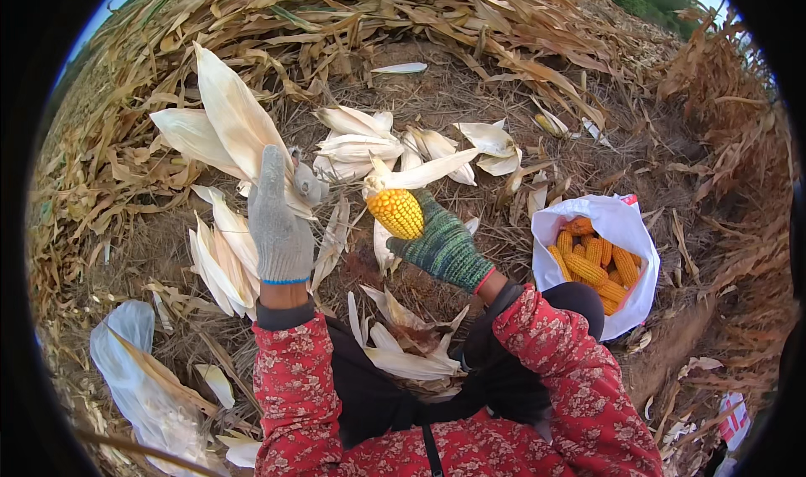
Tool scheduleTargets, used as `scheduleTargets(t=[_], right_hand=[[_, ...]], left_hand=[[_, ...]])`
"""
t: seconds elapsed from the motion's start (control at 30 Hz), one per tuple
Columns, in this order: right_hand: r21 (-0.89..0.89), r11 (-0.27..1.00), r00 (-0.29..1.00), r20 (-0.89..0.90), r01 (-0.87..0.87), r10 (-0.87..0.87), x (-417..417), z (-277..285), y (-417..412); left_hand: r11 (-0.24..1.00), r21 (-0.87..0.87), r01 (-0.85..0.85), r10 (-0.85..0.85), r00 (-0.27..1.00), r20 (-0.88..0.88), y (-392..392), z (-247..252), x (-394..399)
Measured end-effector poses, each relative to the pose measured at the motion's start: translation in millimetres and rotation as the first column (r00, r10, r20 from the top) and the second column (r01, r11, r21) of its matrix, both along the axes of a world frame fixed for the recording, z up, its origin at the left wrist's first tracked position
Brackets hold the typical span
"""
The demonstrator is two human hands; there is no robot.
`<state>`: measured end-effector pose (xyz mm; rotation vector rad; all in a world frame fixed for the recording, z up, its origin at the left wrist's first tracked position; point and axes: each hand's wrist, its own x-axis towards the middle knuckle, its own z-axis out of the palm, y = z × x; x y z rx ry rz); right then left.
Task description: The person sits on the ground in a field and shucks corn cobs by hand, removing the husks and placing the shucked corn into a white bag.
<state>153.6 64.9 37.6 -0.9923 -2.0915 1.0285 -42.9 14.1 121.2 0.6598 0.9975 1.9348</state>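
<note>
My left hand (281, 219), in a grey knitted glove with a blue cuff edge, grips several pale dry corn husk leaves (236, 115) that fan up and to the left. In my right hand (444, 241), gloved in green striped knit, is a yellow corn ear (397, 214). Its kernels are bare, and one husk leaf (434, 169) still hangs from its stem end, pointing right. The two hands are apart. Part of the ear is hidden by the right glove's fingers.
A white woven sack (544, 241) with husked corn ears (589, 266) stands open by my right knee. Loose husks (359, 143) lie ahead and between my legs. Dry corn stalks (403, 11) are heaped across the far side. A clear plastic bag (148, 389) lies at lower left.
</note>
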Motion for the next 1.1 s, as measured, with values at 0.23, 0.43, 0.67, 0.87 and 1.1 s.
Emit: scheduleTargets(t=[0.23,0.43,0.67,0.87,1.1], right_hand=[[0.274,0.918,0.763,0.645,-0.287,0.045,18.0,22.8,4.4],[0.404,0.835,0.753,0.657,-0.373,0.018,22.0,19.1,-0.1],[0.34,0.928,0.855,0.516,-0.15,-0.051,24.9,13.7,3.1],[0.5,0.841,0.916,0.4,-0.209,-0.01,23.1,5.4,15.2],[0.622,0.757,0.966,0.253,-0.199,0.046,36.6,-11.1,26.9]], left_hand=[[0.844,-0.501,-0.192,-0.426,0.328,-0.843,2.9,-18.9,30.2],[0.817,-0.563,0.122,-0.464,0.719,-0.518,11.4,-64.0,26.6],[0.974,-0.226,0.029,0.008,0.987,0.16,17.6,-49.7,53.3],[0.948,-0.259,0.185,-0.077,0.923,0.378,18.7,-54.4,43.2],[0.854,-0.23,0.467,-0.339,0.835,0.434,-27.5,-46.6,17.3]])
